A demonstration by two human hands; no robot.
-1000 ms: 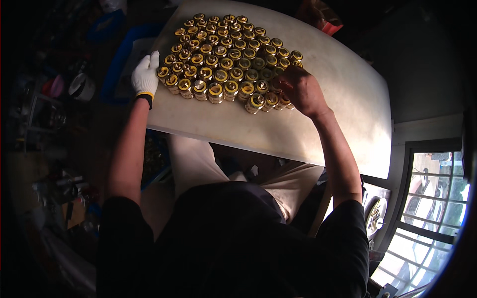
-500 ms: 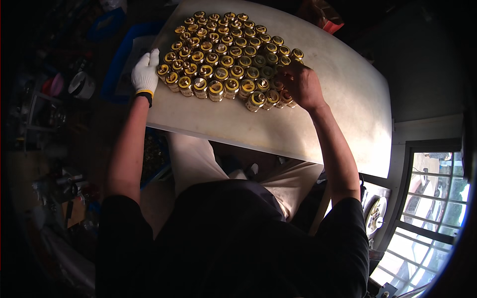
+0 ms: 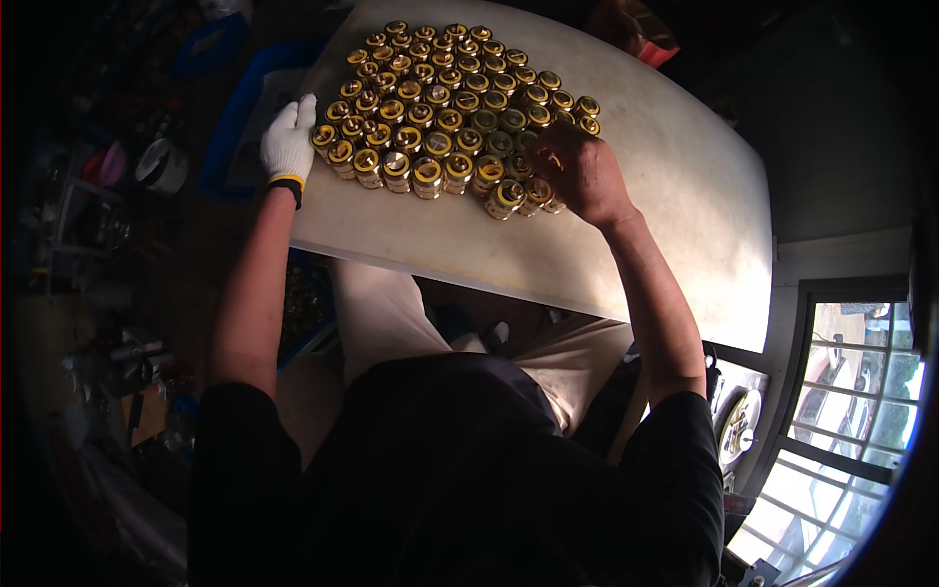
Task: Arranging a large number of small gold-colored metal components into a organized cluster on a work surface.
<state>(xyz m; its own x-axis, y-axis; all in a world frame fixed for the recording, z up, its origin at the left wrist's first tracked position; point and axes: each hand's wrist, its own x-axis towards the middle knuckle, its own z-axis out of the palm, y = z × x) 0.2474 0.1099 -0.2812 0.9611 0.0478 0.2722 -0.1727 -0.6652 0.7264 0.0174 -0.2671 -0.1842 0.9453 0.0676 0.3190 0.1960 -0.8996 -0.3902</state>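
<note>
Many short brass-coloured cylinders (image 3: 427, 179) with yellow rings inside their tops stand upright in a tight group on a pale board (image 3: 440, 235). Small metal pieces sit in many of the tops. My left hand (image 3: 288, 147), in a white knitted glove with a yellow and black cuff, rests at the board's left edge beside the outermost cylinders, its visible fingers stretched out. Bare and curled, my right hand (image 3: 590, 176) is over the right side of the group. Its fingertips are pinched together, and whatever is between them is hidden. The hand covers some cylinders there.
A blue bin (image 3: 245, 108) stands left of the board, with a white bucket (image 3: 162, 166) farther left. A red bag-like thing (image 3: 641, 34) lies beyond the far edge. At the right are a round dial-like disc (image 3: 740, 428) and a barred window (image 3: 851, 382).
My right hand has shifted slightly left and nearer to me, uncovering cylinders at the group's right edge. My left hand has hardly moved.
</note>
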